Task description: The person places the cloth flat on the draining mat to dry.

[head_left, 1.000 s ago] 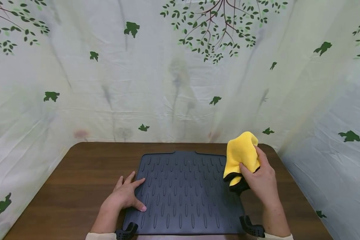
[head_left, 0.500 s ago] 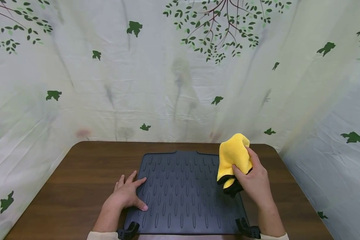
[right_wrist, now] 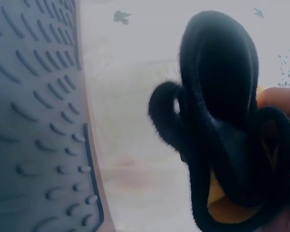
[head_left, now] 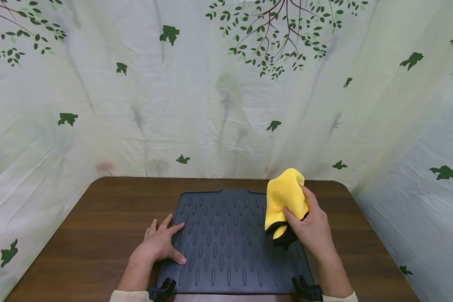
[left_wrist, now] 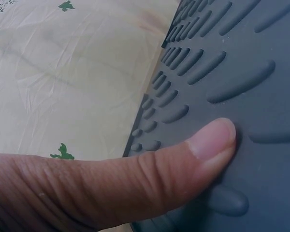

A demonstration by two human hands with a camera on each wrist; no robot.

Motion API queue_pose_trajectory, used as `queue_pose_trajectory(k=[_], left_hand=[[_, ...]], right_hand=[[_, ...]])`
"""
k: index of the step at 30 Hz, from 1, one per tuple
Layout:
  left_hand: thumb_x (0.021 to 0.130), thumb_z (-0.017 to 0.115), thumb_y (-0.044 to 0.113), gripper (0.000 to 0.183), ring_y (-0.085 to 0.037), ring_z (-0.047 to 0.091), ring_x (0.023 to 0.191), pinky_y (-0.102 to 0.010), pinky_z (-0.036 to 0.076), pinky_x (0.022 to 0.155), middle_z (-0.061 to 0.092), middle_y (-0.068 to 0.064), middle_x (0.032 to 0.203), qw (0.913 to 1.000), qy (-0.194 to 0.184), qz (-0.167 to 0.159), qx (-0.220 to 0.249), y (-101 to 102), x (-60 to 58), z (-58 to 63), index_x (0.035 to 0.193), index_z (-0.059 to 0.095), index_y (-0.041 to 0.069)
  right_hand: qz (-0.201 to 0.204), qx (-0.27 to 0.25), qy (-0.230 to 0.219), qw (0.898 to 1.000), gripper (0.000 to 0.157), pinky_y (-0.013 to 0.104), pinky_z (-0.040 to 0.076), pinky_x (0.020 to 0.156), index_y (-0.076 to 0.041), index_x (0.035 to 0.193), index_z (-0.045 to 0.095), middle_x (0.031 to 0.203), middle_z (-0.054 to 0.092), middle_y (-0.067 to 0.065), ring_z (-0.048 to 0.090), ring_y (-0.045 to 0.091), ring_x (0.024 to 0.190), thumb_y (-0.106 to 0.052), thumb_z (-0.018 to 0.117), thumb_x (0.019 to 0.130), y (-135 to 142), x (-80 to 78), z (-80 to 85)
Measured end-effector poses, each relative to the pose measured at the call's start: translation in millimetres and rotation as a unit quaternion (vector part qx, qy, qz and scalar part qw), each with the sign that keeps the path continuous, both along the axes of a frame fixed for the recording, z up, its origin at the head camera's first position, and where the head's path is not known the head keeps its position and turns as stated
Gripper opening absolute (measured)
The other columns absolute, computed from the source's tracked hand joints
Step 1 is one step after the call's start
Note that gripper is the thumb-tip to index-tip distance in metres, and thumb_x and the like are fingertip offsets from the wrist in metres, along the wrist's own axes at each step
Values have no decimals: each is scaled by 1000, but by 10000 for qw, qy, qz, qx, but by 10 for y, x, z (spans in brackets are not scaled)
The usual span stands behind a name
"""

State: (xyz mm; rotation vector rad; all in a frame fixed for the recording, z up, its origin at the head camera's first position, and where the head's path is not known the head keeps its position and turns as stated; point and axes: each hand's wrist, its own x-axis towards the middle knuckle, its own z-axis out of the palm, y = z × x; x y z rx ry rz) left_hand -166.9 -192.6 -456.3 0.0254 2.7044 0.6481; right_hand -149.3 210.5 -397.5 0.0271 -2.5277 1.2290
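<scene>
Since a second ago the yellow cloth point(head_left: 287, 197) has shifted leftward, from the right edge of the dark ribbed mat point(head_left: 226, 251) to farther in over its far right part — whether it touches is unclear. The right hand point(head_left: 312, 228) has moved with it, fingers clamped on the black-edged folds. The left hand point(head_left: 157, 244) has stayed put — fingers spread apart, thumb resting on the mat's left side. The mat lies on the brown desk point(head_left: 109, 226), seemingly unmoved.

The left hand point(head_left: 157, 245) and right hand point(head_left: 312, 230) are bare; cream sleeves point(head_left: 129, 296) show at the frame's bottom edge, beside curved black wrist pieces point(head_left: 162, 289).
</scene>
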Motion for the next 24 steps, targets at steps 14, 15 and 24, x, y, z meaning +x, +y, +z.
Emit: queue_pose_trajectory(k=[14, 15, 24], left_hand=[[51, 99, 45, 118, -63, -2, 151, -80, 10, 115, 14, -21, 170, 10000, 14, -48, -31, -6, 9, 0, 154, 48, 22], [51, 99, 44, 118, -63, -2, 151, -80, 10, 115, 14, -21, 170, 10000, 11, -46, -24, -5, 12, 0, 154, 48, 22], [51, 99, 43, 117, -62, -4, 151, -80, 10, 114, 13, -21, 171, 10000, 22, -37, 25, 5, 18, 23, 155, 47, 22]], right_hand=[[525, -130, -65, 9985, 77, 36, 53, 79, -20, 157, 34, 126, 57, 13, 58, 28, 100, -16, 74, 91, -203, 6, -88], [546, -131, -87, 9984, 78, 36, 53, 78, -20, 157, 33, 127, 56, 12, 57, 28, 99, -15, 73, 90, -210, 8, -92], [647, -69, -130, 9978, 81, 37, 51, 80, -19, 157, 31, 138, 47, 12, 52, 28, 104, -12, 71, 86, -290, 16, -96]])
